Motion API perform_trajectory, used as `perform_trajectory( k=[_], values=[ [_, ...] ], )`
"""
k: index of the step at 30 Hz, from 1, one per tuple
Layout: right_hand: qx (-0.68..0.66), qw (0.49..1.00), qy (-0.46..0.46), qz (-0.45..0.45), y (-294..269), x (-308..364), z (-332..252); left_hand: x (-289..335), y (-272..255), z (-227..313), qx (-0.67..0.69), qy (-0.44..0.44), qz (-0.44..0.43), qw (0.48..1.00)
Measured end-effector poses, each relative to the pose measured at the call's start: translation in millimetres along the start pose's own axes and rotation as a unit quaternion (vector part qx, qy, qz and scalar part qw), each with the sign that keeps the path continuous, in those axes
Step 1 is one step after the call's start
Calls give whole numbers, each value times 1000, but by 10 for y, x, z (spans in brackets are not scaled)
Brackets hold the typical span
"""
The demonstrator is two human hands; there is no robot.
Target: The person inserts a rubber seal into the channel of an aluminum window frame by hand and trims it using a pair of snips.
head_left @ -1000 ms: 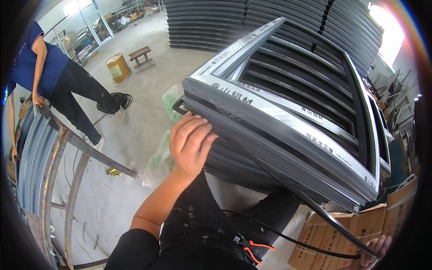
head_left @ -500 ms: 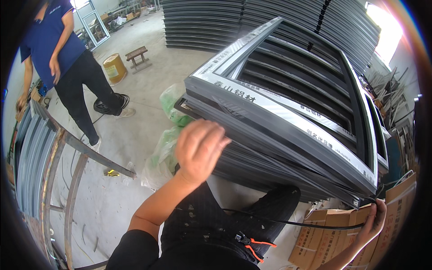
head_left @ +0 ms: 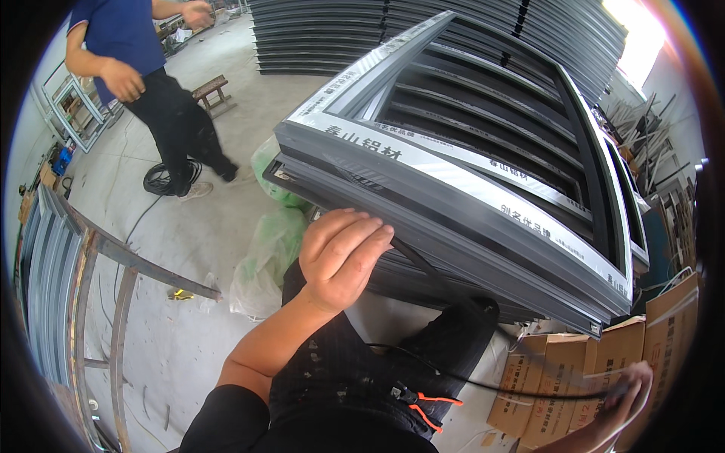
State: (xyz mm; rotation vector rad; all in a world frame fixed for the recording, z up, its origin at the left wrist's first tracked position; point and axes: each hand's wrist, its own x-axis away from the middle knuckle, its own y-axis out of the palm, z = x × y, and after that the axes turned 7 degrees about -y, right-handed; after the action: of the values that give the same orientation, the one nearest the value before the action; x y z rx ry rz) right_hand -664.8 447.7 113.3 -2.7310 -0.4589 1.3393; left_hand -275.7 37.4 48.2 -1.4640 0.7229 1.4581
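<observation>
Two hands (head_left: 343,260) apparently hold black strip (head_left: 424,261) near cardboard boxes (head_left: 619,347), contents hidden.

downward head-worn fisheye view

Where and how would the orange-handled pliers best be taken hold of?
Probably by the two orange handles, coming from the person's right: the pliers lie against the dark trousers, with the handles spread apart and pointing right, leaving a ready grip away from the jaws.

A thin black strip (head_left: 506,392) sags, partly blurred.
</observation>
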Motion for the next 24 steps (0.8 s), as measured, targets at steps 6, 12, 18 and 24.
perform_trajectory(
  k=[6,12,18,24],
  values=[
    [206,974,-54,-75,722,-65,-149,-43,-1,12,17,-1,-15,1000],
    [210,969,-73,-103,905,-38,-40,-24,-25,37,13,-11,-8,1000],
    [130,989,-23,-73,975,71,186,-67,-86,12,16,-4,-39,999],
    [182,980,-78,15,1147,170,141,-160,-86,189,7,-43,-66,997]
  ],
)
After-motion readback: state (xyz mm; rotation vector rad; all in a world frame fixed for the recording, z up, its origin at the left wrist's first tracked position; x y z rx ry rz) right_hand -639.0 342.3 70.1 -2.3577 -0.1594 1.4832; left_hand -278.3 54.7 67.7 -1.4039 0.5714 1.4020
